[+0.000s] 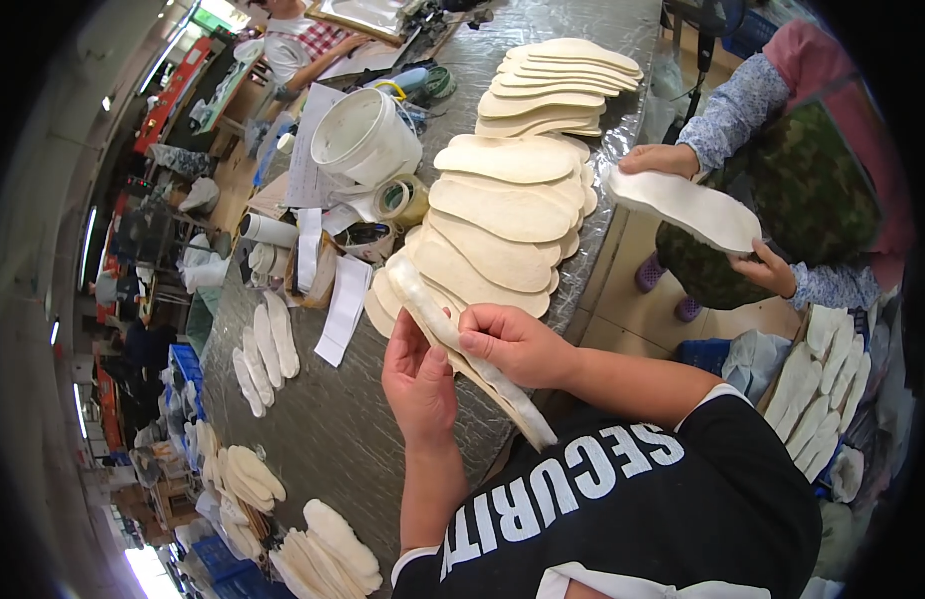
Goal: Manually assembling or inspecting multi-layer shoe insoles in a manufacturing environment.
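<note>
A long insole (pixel 420 299) with a fluffy white upper side and a beige base is tilted on edge in front of my chest. From its left side my left hand (pixel 419 387) grips it, fingers behind and thumb against the edge. My right hand (pixel 517 344) pinches the same insole near its middle, thumb pressed on the white side. Just beyond both hands lie overlapping beige insoles (pixel 497 205) in a fanned row. Farther back is another stack of beige insoles (pixel 557 85).
Across the table corner, a co-worker holds a white insole (pixel 687 208). A white bucket (pixel 367 135), a tape roll (pixel 400 200) and papers (pixel 343 309) stand left of the row. White insoles (pixel 266 344) lie farther left, with piles (pixel 327 554) at lower left. A crate of insoles (pixel 820 389) is at right.
</note>
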The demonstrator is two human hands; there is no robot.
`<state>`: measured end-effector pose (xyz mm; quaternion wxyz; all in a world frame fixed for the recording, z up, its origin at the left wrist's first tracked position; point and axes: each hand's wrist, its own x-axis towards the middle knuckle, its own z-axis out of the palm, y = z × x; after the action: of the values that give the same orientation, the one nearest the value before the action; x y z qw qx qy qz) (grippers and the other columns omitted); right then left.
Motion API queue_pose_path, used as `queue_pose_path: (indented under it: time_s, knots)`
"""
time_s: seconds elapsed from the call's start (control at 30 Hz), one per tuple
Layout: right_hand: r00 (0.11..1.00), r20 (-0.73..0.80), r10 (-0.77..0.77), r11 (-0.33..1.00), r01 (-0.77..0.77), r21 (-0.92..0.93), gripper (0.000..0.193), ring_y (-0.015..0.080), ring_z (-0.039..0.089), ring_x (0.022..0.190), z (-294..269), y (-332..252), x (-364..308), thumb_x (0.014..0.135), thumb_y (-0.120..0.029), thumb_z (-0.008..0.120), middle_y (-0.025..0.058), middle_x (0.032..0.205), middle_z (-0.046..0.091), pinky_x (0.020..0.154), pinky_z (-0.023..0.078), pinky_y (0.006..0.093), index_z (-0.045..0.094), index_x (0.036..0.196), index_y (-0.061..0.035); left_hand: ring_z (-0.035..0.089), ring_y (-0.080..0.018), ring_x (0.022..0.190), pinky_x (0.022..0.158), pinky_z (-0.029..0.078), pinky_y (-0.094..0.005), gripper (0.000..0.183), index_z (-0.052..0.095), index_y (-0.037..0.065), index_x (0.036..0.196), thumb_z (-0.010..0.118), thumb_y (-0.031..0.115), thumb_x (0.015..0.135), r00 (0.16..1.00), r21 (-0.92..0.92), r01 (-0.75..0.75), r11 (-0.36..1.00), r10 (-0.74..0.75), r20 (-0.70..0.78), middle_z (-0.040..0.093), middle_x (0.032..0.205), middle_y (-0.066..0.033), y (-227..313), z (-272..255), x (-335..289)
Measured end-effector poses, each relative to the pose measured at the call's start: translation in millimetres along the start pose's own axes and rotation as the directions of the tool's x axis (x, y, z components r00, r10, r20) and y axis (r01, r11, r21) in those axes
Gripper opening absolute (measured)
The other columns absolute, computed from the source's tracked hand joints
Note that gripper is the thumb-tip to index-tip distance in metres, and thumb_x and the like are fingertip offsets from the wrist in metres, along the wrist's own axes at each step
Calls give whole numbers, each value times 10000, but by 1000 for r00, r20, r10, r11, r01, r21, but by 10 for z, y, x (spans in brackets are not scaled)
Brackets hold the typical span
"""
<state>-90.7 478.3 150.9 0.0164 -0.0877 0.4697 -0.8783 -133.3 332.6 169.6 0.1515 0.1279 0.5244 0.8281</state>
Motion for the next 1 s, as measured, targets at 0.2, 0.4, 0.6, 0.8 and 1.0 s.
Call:
queue_pose_path:
  time_s: [0.2,0.4,0.6,0.8,1.0]
  knots:
    - [998,8,-59,994,59,-88,188,39,396,727,7,32,-1,972,-170,514,-56,766,469,665,383,212,528,839,-37,490,-244,1203,1024,401,-355,699,286,-135,1371,683,24,819,1000,-10,5,1000,-5,-4,454,1333,-195,-42,11,-1]
    - [995,-24,102,993,-103,-54,203,42,402,693,52,-19,14,973,-180,504,-57,737,457,621,378,219,533,825,-44,500,-244,1191,1015,418,-360,661,288,-132,1368,647,-1,829,997,-76,-2,997,-4,-77,456,1329,-199,-89,-52,20]
    - [998,-53,37,993,-43,-112,213,52,408,643,-22,29,-27,956,-215,539,-52,697,480,589,379,230,539,808,-61,532,-245,1147,979,455,-367,621,310,-125,1354,623,-13,830,994,-102,-9,995,-2,-105,485,1284,-192,-34,-77,44]
    - [999,-27,41,952,-47,-304,216,66,429,658,20,77,-24,930,-181,571,-26,676,498,601,391,245,530,781,-30,545,-240,1142,946,481,-346,634,308,-102,1370,614,7,826,993,-51,4,999,-9,-114,520,1249,-180,-43,-47,-24]
    - [993,-118,-22,972,-6,-233,207,60,417,679,36,104,-38,939,-154,550,-26,708,490,617,394,246,524,783,-20,484,-248,1201,988,431,-354,744,229,-78,1420,633,-16,798,992,55,105,993,-101,-71,421,1355,-173,-52,17,-85]
